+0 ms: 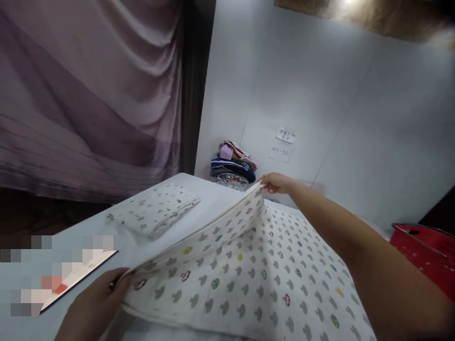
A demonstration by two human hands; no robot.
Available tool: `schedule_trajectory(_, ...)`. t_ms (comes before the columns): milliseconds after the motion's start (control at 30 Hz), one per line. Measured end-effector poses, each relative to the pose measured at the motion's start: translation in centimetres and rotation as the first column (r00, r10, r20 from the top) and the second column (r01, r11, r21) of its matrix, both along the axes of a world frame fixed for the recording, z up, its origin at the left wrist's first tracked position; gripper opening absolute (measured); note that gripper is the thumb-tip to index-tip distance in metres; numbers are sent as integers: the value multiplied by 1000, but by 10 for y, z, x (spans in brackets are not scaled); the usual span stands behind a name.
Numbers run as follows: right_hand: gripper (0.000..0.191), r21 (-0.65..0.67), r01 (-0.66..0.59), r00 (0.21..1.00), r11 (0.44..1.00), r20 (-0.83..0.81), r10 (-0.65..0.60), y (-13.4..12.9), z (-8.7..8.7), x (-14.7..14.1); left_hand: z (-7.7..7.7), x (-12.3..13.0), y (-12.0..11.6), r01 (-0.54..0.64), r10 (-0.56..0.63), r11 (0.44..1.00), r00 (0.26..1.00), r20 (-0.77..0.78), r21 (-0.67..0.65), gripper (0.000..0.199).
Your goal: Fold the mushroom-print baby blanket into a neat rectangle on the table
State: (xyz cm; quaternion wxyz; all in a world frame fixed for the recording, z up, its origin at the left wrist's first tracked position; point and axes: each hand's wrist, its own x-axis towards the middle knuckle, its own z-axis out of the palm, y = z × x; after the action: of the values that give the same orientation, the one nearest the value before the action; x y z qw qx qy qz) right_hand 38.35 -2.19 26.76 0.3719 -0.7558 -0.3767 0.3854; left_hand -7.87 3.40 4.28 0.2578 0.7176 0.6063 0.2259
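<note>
A: Grip status?
B: Left hand [97,300] closed on a near corner of the mushroom-print cloth [245,270]. Right hand [276,183] pinching its far edge. Cloth slopes down from the raised edge over the white table [210,189].
A: Handling?
B: Tension the edge evenly, both hands level. Soft fabric will likely crease below the right pinch. Avoid snagging the folded printed cloth [151,208] alongside.

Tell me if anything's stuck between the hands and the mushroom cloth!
Nothing I can see. The left hand and right hand hold the mushroom cloth directly. The folded cloth lies off to the left.
</note>
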Motion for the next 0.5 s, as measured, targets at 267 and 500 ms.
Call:
schedule_trajectory(267,9,-76,-85,993,994,-89,78,56,11,-28,-12,-8,-5,-72,84,991,991,107,-112,39)
schedule_trajectory(500,11,-330,-168,734,929,587,341,66,14,-34,-55,-18,11,-62,81,988,987,138,-139,42)
